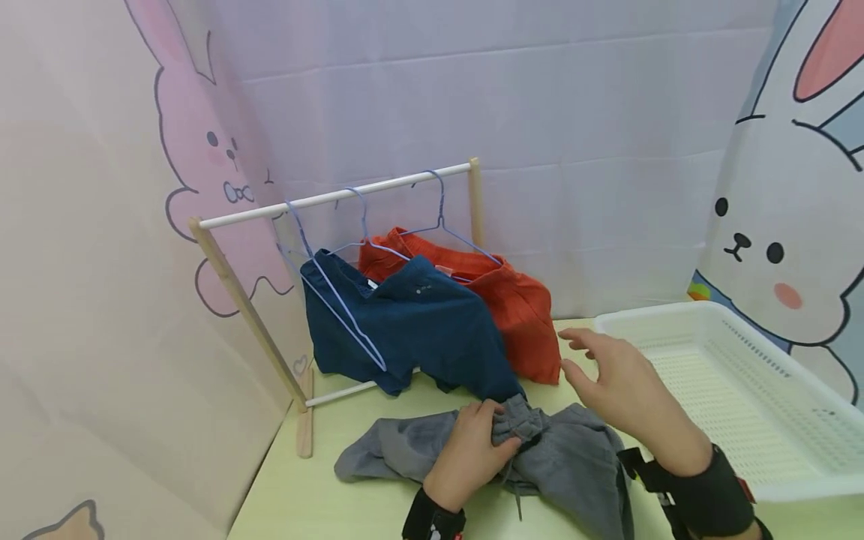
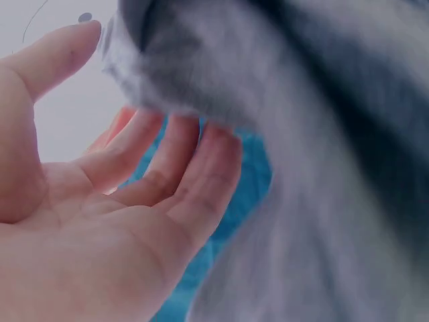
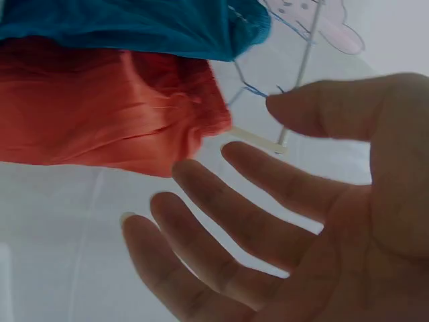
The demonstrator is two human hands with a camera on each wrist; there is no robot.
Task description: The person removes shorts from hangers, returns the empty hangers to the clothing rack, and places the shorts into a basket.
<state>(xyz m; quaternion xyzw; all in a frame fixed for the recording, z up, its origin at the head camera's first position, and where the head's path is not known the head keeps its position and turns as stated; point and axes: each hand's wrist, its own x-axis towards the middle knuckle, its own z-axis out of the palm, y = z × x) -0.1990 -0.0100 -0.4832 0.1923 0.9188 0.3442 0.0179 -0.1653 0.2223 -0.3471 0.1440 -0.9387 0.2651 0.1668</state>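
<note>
Grey drawstring trousers (image 1: 574,457) lie spread and rumpled on the table, their gathered waistband facing the rack. At that waistband is my left hand (image 1: 469,446), its thumb apart from the fingers. In the left wrist view, the fingertips (image 2: 218,151) reach the edge of the grey cloth, loosely bent. My right hand (image 1: 624,382) is raised, fingers spread and holding nothing, between the red garment (image 1: 523,307) and the basket. Navy blue shorts (image 1: 405,322) and the red garment hang from blue wire hangers. A bare blue hanger (image 1: 337,300) hangs at the rack's near end.
The small rack has a white top rail (image 1: 283,208) and wooden posts (image 1: 246,307). A white perforated plastic basket (image 1: 675,311) stands at the right on the pale yellow table (image 1: 290,502). Cloth walls with printed rabbits close off the back and left.
</note>
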